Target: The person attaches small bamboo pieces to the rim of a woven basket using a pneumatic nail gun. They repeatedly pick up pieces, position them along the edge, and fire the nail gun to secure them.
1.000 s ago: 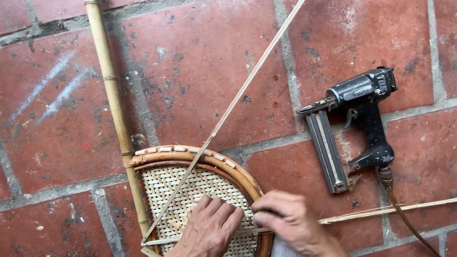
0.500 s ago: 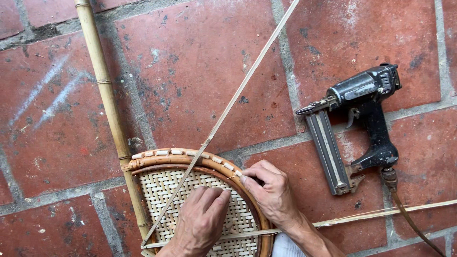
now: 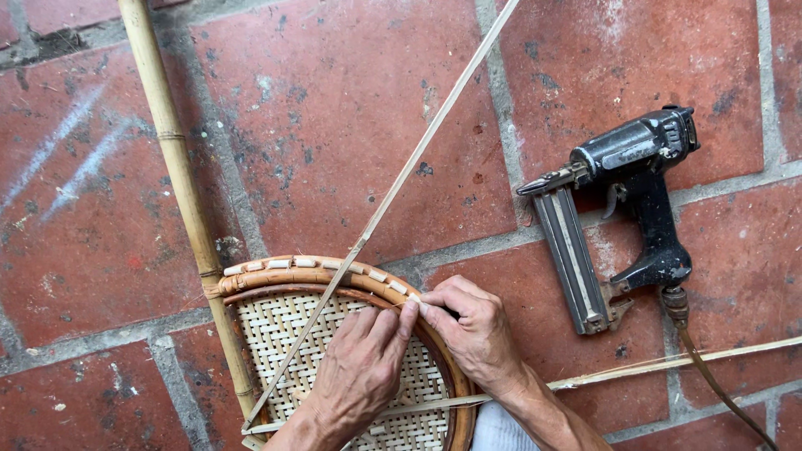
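A: What step is this?

B: Looks like edge work on the round woven rattan seat with its brown curved cane rim (image 3: pixel 334 280), lying on the red brick floor (image 3: pixel 334 125). Both hands meet at the rim's right side, where the pale binding wraps stop.

A: And the hands?

B: The left hand (image 3: pixel 363 376) lies flat on the weave, fingers stretched, tips pressing the rim. The right hand (image 3: pixel 472 326) is curled, thumb and forefinger pinched at the same spot; whether they nip a strand I cannot tell, it's too small.

A: What would the next move need?

B: My guess: a steady hold on the rim while the binding is pulled snug along the curve.

A: Anything nearby?

B: A long thin split cane strip (image 3: pixel 401 184) runs diagonally over the seat, a thick bamboo pole (image 3: pixel 171 150) sits along its left edge, another flat pale strip (image 3: pixel 668 363) trails to the right, and a black pneumatic nail gun (image 3: pixel 622 209) with hose lies well apart on the right.
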